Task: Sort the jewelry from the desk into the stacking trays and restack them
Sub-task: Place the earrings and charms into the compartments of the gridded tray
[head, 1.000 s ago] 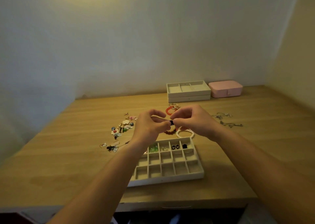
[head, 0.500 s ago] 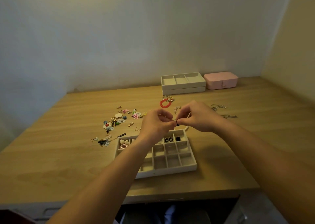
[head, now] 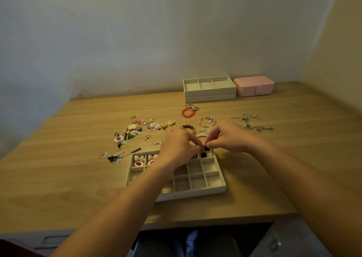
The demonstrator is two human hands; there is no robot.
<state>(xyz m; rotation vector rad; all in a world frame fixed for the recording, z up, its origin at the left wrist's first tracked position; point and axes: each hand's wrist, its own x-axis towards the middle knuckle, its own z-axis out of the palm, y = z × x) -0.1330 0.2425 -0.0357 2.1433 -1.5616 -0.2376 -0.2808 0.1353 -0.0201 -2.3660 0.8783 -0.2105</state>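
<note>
Black small stud [head: 206,148], pinched between left hand [head: 177,149] and right hand [head: 228,139] fingers, lowered from mid-air to cream gridded tray [head: 195,193] far-right cell; release likely next.

Hands: the left hand [head: 177,149] and right hand [head: 230,137] have been lowered from above the tray [head: 215,190] to its far edge.
Stud: the black stud [head: 206,148] has been brought down to the cell at the tray's 1 o'clock corner.

Pink case [head: 254,85] by pale wall [head: 137,41]
</note>
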